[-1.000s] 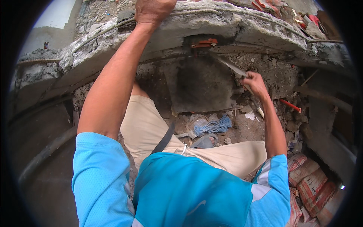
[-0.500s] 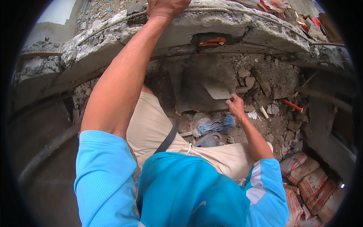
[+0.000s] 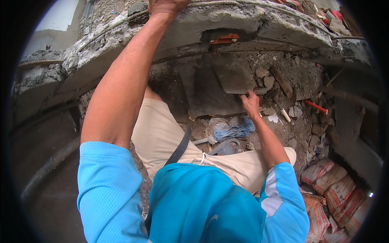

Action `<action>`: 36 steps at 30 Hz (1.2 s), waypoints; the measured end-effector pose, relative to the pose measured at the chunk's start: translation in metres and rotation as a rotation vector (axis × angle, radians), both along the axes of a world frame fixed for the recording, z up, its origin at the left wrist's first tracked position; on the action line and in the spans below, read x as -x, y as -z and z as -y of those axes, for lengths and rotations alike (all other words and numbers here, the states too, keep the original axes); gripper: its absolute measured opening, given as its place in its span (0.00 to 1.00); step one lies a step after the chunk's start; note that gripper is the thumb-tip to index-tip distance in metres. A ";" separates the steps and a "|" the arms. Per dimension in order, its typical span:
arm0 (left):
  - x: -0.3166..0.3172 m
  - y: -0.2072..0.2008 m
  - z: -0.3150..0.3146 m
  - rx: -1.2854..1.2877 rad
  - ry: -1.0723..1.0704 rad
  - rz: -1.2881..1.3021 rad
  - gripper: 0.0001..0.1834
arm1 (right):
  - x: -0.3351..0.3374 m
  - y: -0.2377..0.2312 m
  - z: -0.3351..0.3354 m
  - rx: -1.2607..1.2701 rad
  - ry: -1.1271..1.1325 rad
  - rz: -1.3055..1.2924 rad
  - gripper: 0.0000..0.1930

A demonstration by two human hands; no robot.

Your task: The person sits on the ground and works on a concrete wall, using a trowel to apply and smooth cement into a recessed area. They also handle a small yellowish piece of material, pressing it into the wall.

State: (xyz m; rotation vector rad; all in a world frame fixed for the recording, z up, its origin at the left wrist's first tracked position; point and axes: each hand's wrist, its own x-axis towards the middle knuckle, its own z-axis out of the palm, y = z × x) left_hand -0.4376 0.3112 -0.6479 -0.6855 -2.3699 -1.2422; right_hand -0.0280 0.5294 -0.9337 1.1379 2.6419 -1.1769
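Note:
My left hand (image 3: 167, 5) is up at the top edge, on the broken rim of the concrete slab (image 3: 239, 21); its fingers are mostly cut off by the picture's border. Lower down, my right hand (image 3: 250, 103) is closed on the near corner of a thin grey sheet (image 3: 234, 77). That sheet lies over a darker flat panel (image 3: 202, 95) on the rubble. Near my sandalled foot (image 3: 227, 147) there is a blue frayed rope bundle (image 3: 235, 130) with a whitish rope end.
Rebar (image 3: 219, 3) runs along the slab's rim. An orange fitting (image 3: 224, 39) sits in a hollow of the concrete. Stones, a white tube (image 3: 285, 115) and a red pipe (image 3: 316, 107) lie to the right. Several filled sacks (image 3: 330, 182) are piled at lower right.
The sheet's near corner was curled up and showing a pale face; now the sheet looks flatter and darker. My right hand has shifted slightly upward in the picture.

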 end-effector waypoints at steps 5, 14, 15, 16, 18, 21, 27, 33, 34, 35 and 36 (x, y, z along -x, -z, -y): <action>-0.004 -0.004 0.006 -0.005 -0.020 0.037 0.22 | 0.019 -0.015 0.023 0.131 0.036 0.052 0.21; -0.003 -0.001 0.007 -0.027 -0.027 0.021 0.22 | 0.040 -0.011 0.027 0.087 -0.069 0.092 0.21; -0.003 -0.001 0.007 -0.023 -0.026 0.020 0.21 | 0.041 -0.008 0.026 0.086 -0.083 0.095 0.20; -0.003 -0.002 0.007 -0.019 -0.023 0.018 0.21 | 0.042 -0.004 0.025 0.085 -0.094 0.097 0.19; -0.003 -0.003 0.009 -0.016 -0.018 0.040 0.21 | 0.047 0.005 0.024 0.127 -0.093 0.110 0.18; -0.009 -0.006 -0.001 -0.040 0.028 0.094 0.21 | 0.041 0.035 0.004 0.207 -0.052 0.141 0.16; -0.002 0.002 0.010 -0.008 -0.033 0.049 0.20 | 0.067 0.032 0.007 0.257 -0.122 0.069 0.15; 0.002 0.003 -0.001 0.001 -0.005 0.018 0.21 | 0.080 0.062 -0.003 0.153 -0.109 -0.014 0.14; 0.001 0.003 -0.001 -0.009 -0.003 0.018 0.21 | 0.085 0.061 0.000 0.100 -0.116 -0.035 0.14; 0.000 0.003 0.000 -0.008 -0.009 0.041 0.21 | 0.089 0.059 0.003 0.046 -0.123 -0.057 0.15; -0.001 0.002 0.002 -0.007 -0.014 0.064 0.21 | 0.092 0.057 0.007 0.026 -0.134 -0.059 0.15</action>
